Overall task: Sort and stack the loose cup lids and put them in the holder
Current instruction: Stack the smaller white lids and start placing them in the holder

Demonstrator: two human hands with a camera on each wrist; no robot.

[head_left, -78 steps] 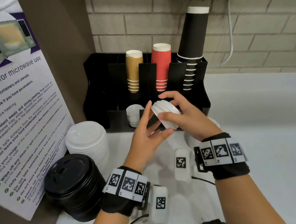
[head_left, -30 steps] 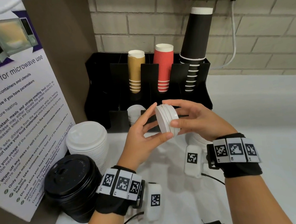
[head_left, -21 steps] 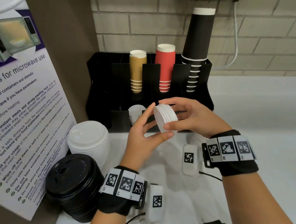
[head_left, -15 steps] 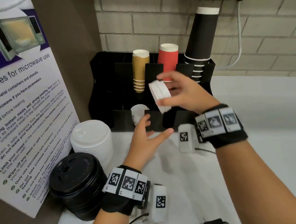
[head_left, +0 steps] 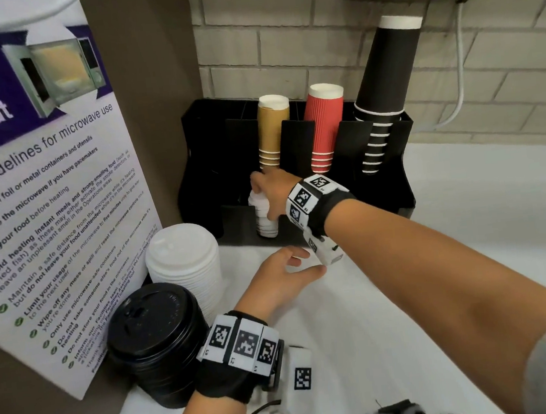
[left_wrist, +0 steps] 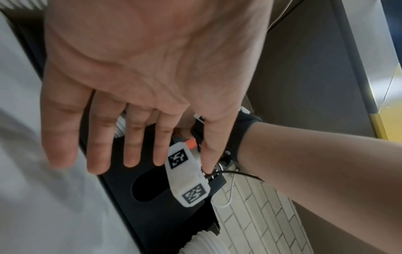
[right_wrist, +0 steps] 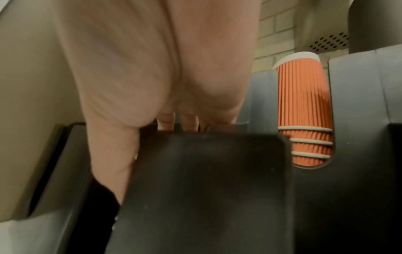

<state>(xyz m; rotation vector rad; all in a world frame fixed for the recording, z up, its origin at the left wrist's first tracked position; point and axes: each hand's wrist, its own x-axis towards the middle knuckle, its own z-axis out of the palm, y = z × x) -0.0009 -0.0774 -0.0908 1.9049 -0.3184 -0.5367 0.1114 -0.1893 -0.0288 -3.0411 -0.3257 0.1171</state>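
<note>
Small white lids [head_left: 263, 215] stand stacked in the front left slot of the black holder [head_left: 386, 174], and we see our right hand [head_left: 271, 191] curled around the upper part of that stack. Our left hand [head_left: 277, 279] hovers over the white table [head_left: 451, 221] just in front of the holder, palm down, fingers straight and spread, holding nothing; the left wrist view [left_wrist: 139, 82] confirms this. Left of it, a stack of larger white lids [head_left: 183, 260] and a stack of black lids [head_left: 155, 337] stand on the table, touching each other. Tan cups [head_left: 272, 132], red cups [head_left: 325, 123] and black cups [head_left: 387, 87] fill the rear slots of the holder.
</note>
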